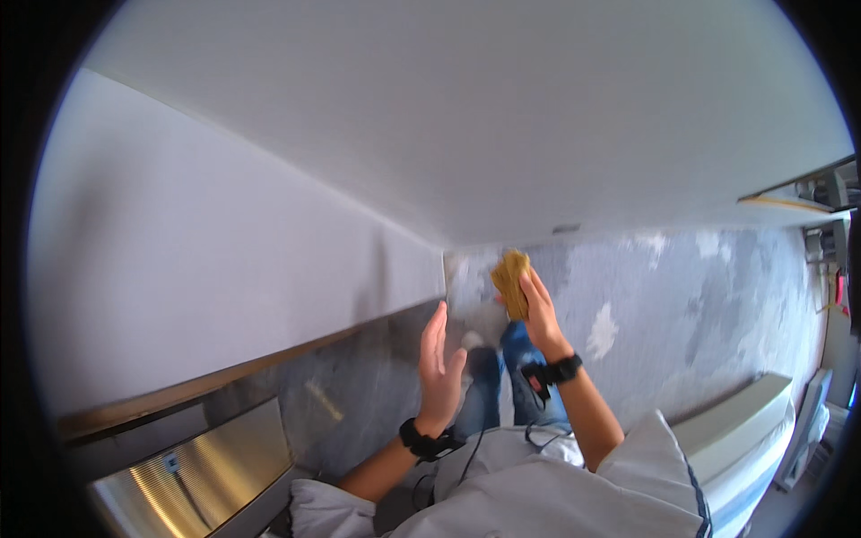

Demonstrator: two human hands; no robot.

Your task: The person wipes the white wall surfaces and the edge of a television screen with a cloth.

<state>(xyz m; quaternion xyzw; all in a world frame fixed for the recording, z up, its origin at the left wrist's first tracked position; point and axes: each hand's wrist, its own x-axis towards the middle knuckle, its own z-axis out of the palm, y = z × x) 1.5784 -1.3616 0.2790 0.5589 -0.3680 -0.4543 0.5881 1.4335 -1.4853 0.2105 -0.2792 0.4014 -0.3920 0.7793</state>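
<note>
My right hand (538, 309) is closed around a folded mustard-yellow cloth (512, 282), held above the floor close to the corner of the walls. Left of it, my left hand (440, 376) is raised with its fingers upward and the thumb apart, holding nothing. It is near the lower edge of the pale left wall (235, 269). Both wrists wear black bands, and thin dark cords hang by them. A smooth pale wall (504, 121) rises in front of me, with a small grey slot near its base.
The grey floor (646, 336) has whitish patches. A ribbed, shiny metallic panel (215, 464) with a cord lies at the lower left. A pale boxy piece (733, 410) stands at the right. An opening (807, 191) shows in the wall at far right.
</note>
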